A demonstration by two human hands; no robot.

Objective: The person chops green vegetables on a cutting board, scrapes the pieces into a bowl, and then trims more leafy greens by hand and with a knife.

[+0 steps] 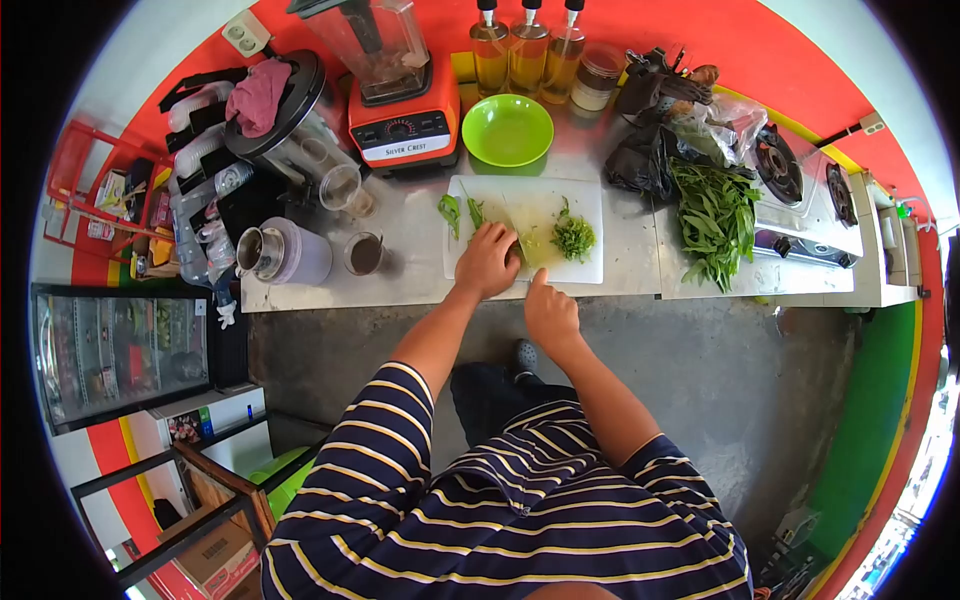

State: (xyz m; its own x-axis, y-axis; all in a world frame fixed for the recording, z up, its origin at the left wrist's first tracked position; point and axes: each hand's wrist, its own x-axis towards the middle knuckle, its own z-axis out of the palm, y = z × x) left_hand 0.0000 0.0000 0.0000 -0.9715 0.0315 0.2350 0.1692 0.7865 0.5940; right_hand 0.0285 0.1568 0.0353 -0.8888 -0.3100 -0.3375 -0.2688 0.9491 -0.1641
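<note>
My left hand [488, 262] rests on the white cutting board [583, 196], its fingers curled down over the lower end of some green leaves [476, 212]. My right hand [551, 310] is at the board's front edge, closed round a knife handle, with the forefinger stretched along the blade. The knife blade [524, 232] points away from me, just right of my left hand, and is hard to make out. A pile of chopped greens [573, 236] lies on the right of the board. One loose leaf [450, 213] lies at its left.
Behind the board stand a green bowl [508, 131], a red blender [405, 120] and oil bottles [527, 60]. A glass of dark liquid [364, 254] and a flask [290, 252] are left. Leafy stems [714, 222] and a stove [800, 215] are right.
</note>
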